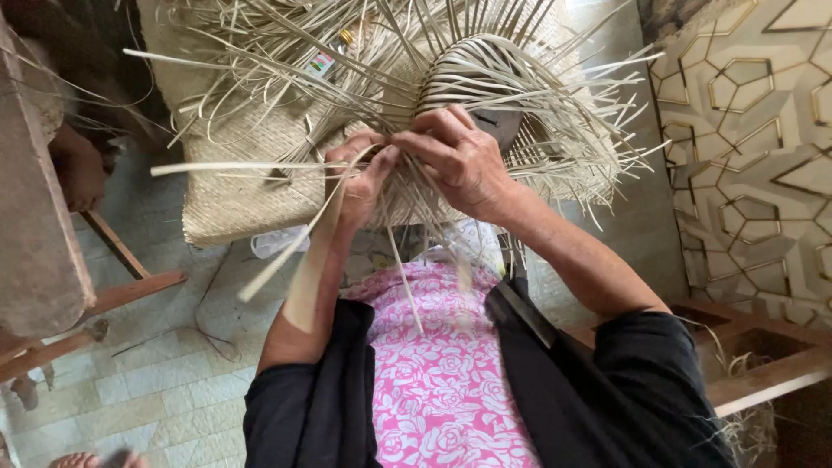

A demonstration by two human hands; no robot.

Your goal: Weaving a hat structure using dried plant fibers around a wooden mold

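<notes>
A half-woven piece of pale straw (472, 78) sits over a rounded form in front of me, with loose strips (260, 165) sticking out all around it. My left hand (360, 178) pinches a few strips at its lower edge. My right hand (459, 156) lies right beside it, fingers closed on strips at the same spot, so the two hands touch. One wide strip (303, 260) hangs down along my left forearm. My lap below is covered by pink flowered cloth (433, 373) between black sleeves.
A woven straw mat (234, 195) lies behind the work. A wooden bench (43, 251) stands at the left, with another person's limb (78, 169) beside it. At the right are a patterned wall (754, 130) and a wooden frame (754, 355). The floor (156, 381) is tiled.
</notes>
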